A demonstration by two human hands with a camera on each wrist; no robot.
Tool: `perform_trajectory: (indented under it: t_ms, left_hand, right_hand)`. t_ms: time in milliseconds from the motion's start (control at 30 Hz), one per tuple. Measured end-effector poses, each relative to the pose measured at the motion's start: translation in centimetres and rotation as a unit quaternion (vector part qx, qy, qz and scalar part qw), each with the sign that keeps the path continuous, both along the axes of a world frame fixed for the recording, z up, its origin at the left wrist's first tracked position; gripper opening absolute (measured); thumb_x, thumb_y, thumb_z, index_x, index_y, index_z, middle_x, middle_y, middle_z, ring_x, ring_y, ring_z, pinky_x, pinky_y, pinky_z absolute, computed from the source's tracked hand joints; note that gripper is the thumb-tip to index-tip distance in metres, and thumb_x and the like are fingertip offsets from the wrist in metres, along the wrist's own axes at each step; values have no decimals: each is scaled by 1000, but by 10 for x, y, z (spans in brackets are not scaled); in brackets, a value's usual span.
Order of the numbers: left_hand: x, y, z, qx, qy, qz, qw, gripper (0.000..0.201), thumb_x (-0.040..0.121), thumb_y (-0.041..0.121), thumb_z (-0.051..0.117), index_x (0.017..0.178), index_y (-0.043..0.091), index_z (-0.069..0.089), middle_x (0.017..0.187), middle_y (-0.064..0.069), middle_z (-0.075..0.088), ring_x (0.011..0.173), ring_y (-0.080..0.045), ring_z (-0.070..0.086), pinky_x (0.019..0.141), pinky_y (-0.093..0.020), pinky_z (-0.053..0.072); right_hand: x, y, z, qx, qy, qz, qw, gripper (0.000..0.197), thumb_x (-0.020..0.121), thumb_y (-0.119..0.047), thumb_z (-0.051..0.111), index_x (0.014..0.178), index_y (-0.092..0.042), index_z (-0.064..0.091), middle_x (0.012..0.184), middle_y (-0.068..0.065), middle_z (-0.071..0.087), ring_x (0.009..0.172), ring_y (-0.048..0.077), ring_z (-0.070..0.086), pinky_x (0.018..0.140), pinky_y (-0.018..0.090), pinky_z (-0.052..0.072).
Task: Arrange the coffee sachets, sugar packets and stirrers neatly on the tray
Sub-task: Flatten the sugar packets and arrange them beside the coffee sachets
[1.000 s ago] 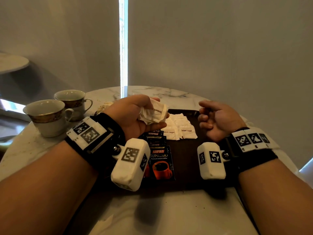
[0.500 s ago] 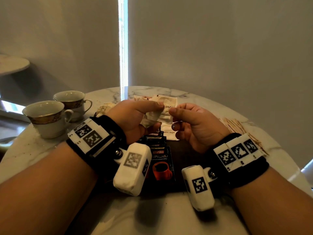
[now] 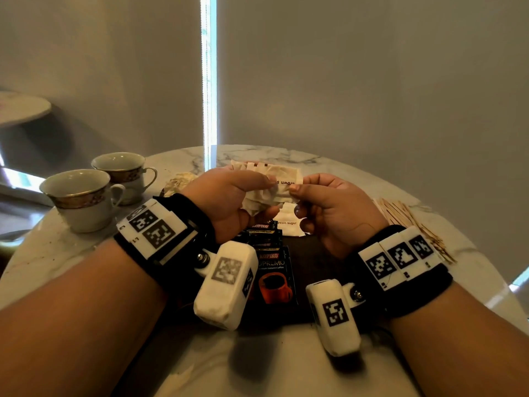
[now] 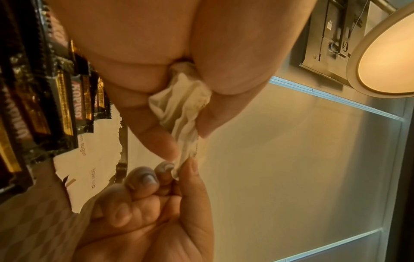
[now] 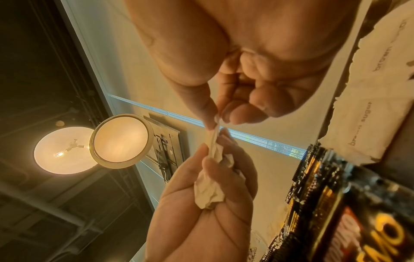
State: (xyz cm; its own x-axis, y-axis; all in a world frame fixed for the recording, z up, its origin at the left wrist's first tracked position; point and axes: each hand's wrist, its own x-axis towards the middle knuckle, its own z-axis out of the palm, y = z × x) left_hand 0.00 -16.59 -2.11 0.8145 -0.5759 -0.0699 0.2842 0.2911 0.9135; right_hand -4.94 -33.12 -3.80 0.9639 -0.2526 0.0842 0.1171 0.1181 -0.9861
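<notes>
A round marble table (image 3: 286, 365) carries a dark tray (image 3: 320, 262) under both hands, with black coffee sachets (image 3: 272, 270) and flat sugar packets (image 3: 287, 222) lying on it just below the fingers. Wooden stirrers (image 3: 406, 216) lie off the tray beyond the right wrist, two cups (image 3: 83, 196) beyond the left. The left hand (image 3: 232, 202) clutches a crumpled bunch of sugar packets (image 3: 269, 184), and the right hand (image 3: 335, 207) pinches one packet's edge between thumb and forefinger.

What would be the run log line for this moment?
left hand: grips sugar packets | right hand: pinches top packet | coffee sachets: on tray
</notes>
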Motion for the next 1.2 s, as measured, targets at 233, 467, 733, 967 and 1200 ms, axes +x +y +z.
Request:
perform_trajectory:
  t_ms: [233, 467, 733, 967, 1200]
  left_hand:
    - [3, 1, -2, -6, -10, -15, 1000, 36, 95, 6, 57, 130, -4, 55, 106, -18, 71, 77, -22, 72, 58, -27, 59]
    - [6, 0, -2, 9, 0, 21, 1000, 20, 95, 1, 50, 102, 14, 63, 101, -17, 64, 70, -21, 62, 48, -26, 49]
    - [8, 2, -4, 37, 12, -3, 999, 34, 73, 21, 75, 104, 10, 64, 96, -9, 65, 66, -16, 59, 46, -22, 45]
    - [1, 0, -5, 51, -31, -35, 998, 16, 85, 16, 68, 98, 11, 62, 88, -11, 69, 67, -18, 59, 48, -20, 46]
    - [4, 0, -4, -2, -17, -6, 1000, 6, 95, 4, 54, 97, 9, 55, 97, -17, 67, 74, -24, 69, 53, -26, 56]
  right_hand:
    - [-2, 0, 0, -16, 12, 19, 1000, 16, 81, -7, 73, 86, -9, 58, 70, 5, 64, 53, 16, 51, 46, 25, 32]
    - [1, -3, 5, 53, -2, 1, 999, 10, 90, 0, 59, 91, -9, 54, 82, 12, 69, 64, 21, 62, 46, 26, 42]
    - [3, -4, 4, 70, -32, -13, 997, 7, 90, -1, 59, 89, -8, 59, 77, 8, 68, 66, 21, 64, 54, 30, 46]
    - [-1, 2, 0, 30, -48, 30, 998, 14, 76, -11, 70, 89, -8, 66, 76, 8, 72, 67, 21, 65, 68, 38, 44]
    - [-2, 2, 0, 33, -31, 7, 999, 8, 89, -3, 63, 95, -5, 58, 69, 10, 65, 58, 19, 57, 48, 28, 41]
